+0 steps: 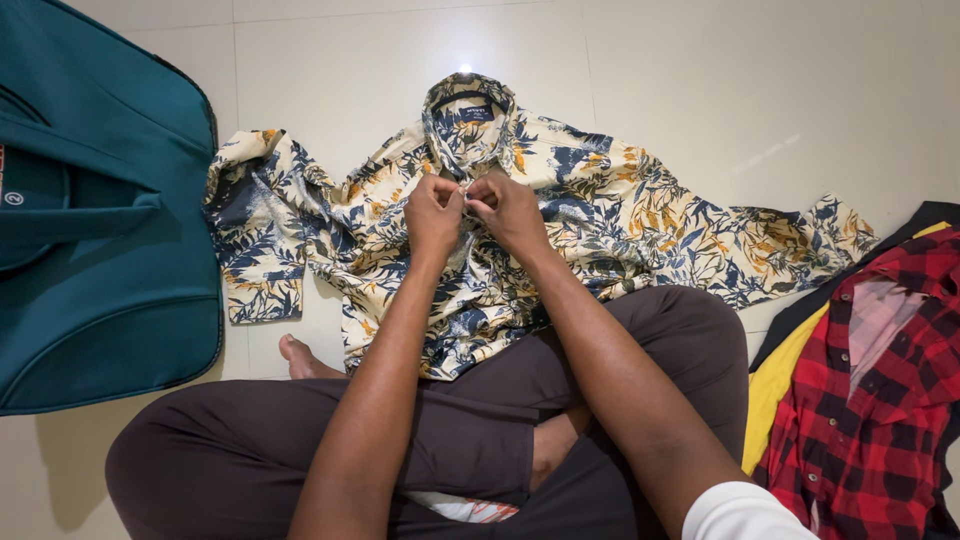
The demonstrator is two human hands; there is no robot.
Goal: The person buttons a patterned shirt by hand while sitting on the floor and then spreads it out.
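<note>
A cream shirt with a blue and orange leaf print (600, 215) lies spread front-up on the pale tiled floor, collar away from me and sleeves out to both sides. My left hand (434, 212) and my right hand (505, 208) meet at the shirt's front just below the collar. Each hand pinches one edge of the fabric there, fingers closed, thumbs nearly touching. My crossed legs in dark brown trousers (250, 450) lie over the shirt's lower hem.
A teal soft suitcase (100, 220) lies on the floor at the left, touching the shirt's sleeve. At the right is a pile of clothes: a red and black checked shirt (880, 400) over a yellow garment (775, 385).
</note>
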